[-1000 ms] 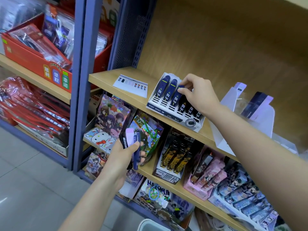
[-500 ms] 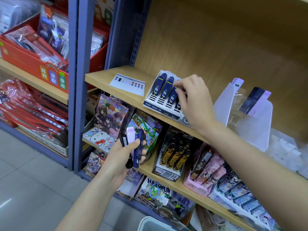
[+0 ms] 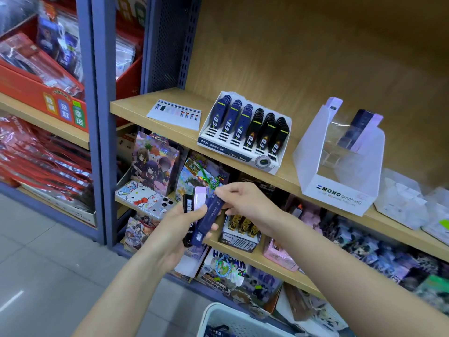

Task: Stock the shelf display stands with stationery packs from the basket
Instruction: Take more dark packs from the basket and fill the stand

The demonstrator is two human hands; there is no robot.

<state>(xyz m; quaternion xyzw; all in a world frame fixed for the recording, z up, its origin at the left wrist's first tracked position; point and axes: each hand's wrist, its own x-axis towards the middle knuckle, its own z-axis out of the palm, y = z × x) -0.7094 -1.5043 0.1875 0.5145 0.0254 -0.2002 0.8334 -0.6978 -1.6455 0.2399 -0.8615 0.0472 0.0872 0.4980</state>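
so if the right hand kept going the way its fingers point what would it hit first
The navy pack held in the left hand; the right hand points left and seems to pinch its top end.

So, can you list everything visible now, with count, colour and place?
slotted stand: one, white, upper shelf middle
navy packs: three rows, navy, stand's left slots
black packs: three rows, black, stand's right slots
MONO stand: one, white, right of slotted stand
card: one, white, left of slotted stand
red box: one, red, left shelf
lower-shelf goods: many, mixed colours, lower shelves
basket: one, white, bottom edge
held packs: three, black, lilac, navy, in left grip
left grip: holds the held packs
right grip: pinches the navy held pack's top
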